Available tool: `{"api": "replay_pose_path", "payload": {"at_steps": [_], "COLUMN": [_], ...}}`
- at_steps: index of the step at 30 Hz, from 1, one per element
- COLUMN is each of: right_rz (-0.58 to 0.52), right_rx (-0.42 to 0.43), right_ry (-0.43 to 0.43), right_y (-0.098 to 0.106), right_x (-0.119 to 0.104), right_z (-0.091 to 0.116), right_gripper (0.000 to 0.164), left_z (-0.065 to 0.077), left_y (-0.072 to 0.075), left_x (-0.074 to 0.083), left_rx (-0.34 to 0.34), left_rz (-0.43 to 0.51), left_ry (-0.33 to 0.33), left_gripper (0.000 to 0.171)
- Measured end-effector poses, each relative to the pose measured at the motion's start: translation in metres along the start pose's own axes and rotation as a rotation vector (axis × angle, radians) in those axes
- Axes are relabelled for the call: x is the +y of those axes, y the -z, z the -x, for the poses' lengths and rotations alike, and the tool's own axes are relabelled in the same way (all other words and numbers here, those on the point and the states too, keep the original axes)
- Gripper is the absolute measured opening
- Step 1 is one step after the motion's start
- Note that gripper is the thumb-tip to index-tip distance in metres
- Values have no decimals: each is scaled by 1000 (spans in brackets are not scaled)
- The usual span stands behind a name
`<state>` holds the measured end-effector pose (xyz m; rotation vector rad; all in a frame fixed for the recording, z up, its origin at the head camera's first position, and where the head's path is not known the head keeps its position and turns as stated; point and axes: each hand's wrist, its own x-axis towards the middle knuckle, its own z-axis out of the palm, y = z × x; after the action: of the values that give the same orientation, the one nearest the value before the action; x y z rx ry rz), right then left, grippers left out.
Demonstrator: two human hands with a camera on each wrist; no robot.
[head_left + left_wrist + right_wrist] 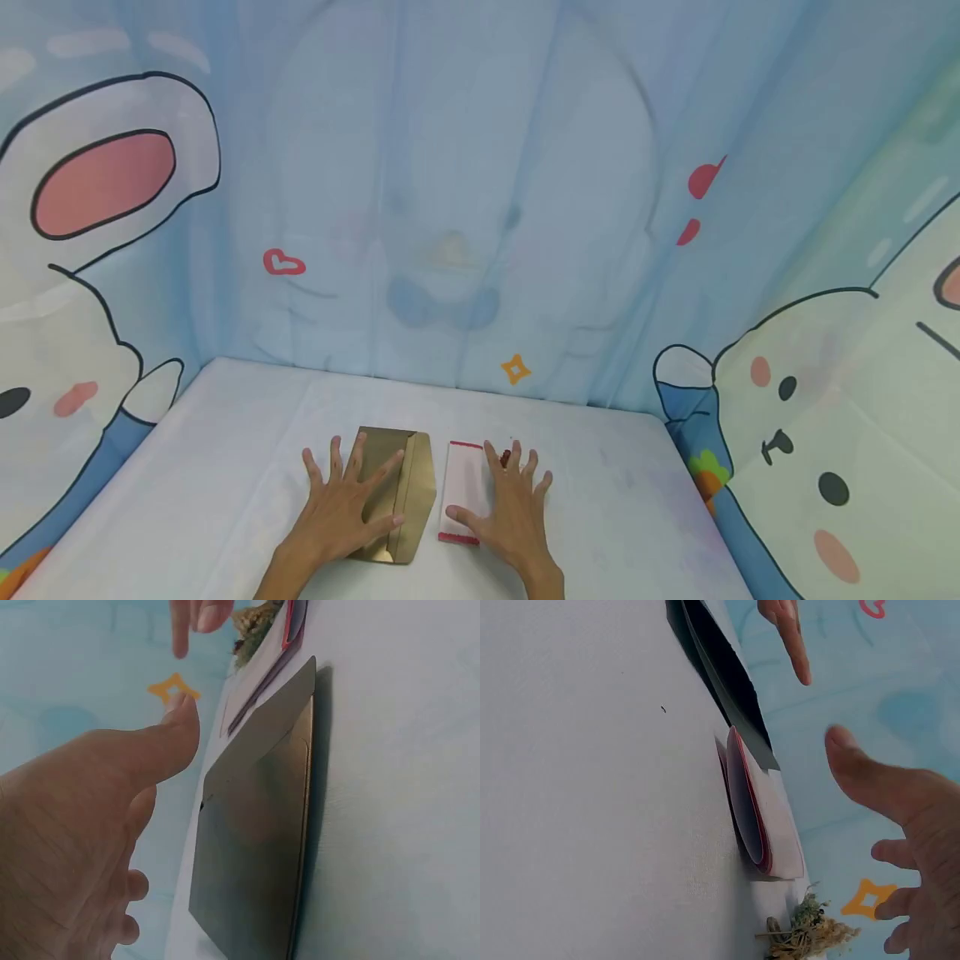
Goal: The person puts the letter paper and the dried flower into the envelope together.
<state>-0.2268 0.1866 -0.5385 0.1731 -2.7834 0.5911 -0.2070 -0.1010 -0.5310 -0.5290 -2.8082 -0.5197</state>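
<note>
A gold envelope [417,500] lies on the white table with its flap out to the right. My left hand [333,510] hovers over the envelope's left part, fingers spread and holding nothing. To the right of the envelope lies a folded white paper with red edges [462,483]; its layers bow apart at the near end in the right wrist view. My right hand [514,508] is spread above that paper's right side, also holding nothing. Beyond the paper sits a small bunch of dried flowers [806,934], mostly hidden behind my right fingers in the head view.
A white cloth covers the table [637,517]. Light blue curtains [450,167] with printed cartoon animals hang behind it and along both sides. A tiny dark speck [663,709] shows on the cloth near the envelope.
</note>
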Motion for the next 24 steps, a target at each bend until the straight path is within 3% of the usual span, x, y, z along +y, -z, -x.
{"api": "replay_pose_path", "payload": {"at_steps": [6, 10, 16, 24], "right_rz": [-41, -80, -111, -77], "right_rx": [245, 351, 256, 159], "right_ry": [-59, -129, -262, -362], "right_y": [1, 1, -4, -21], "right_x": [-10, -18, -31, -43], "right_z": [-6, -10, -7, -3], "right_gripper": [56, 34, 28, 34], "left_z": [2, 4, 6, 8], "left_y": [-2, -3, -8, -8], "left_x": [0, 1, 0, 0], "left_rx": [-24, -61, -111, -173], "left_rz": [49, 101, 181, 224], "left_ry": [-6, -4, 28, 68], "left_gripper": [72, 62, 58, 61]}}
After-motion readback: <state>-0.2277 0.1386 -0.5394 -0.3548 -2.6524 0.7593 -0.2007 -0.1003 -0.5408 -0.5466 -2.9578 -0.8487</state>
